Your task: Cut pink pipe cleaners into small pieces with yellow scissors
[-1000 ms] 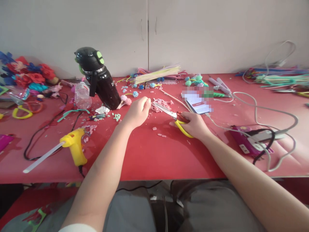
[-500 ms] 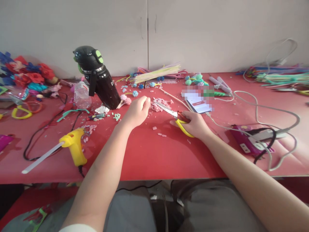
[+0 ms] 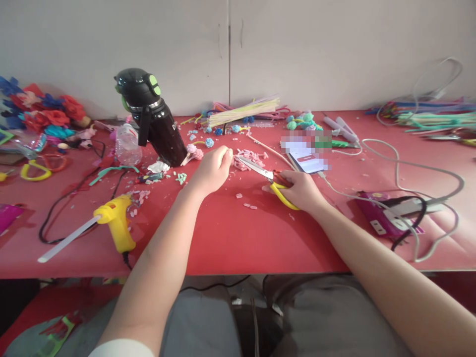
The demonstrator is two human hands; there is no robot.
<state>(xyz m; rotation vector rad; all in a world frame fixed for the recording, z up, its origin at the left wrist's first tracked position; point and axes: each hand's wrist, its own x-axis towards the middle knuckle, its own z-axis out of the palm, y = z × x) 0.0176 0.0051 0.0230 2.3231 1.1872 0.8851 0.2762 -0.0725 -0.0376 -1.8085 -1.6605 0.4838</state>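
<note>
My right hand is wrapped round the yellow and orange handles of a pair of scissors. Their blades point left, with the tips close to my left hand. Thumb and fingers are closed together on my left hand, and what they pinch, if anything, is hidden. Just behind the blades lies a pile of short pink pieces, fuzzy-looking. A few loose pink pieces are on the red table nearer to me.
A tilted black bottle stands left of my left hand, behind a yellow glue gun. Pale yellow pipe cleaners lie at the back. Right of them is a phone with a cable, and a purple box sits further right.
The camera view has shifted very slightly. Both hands and the scissors hold nearly the same positions.
</note>
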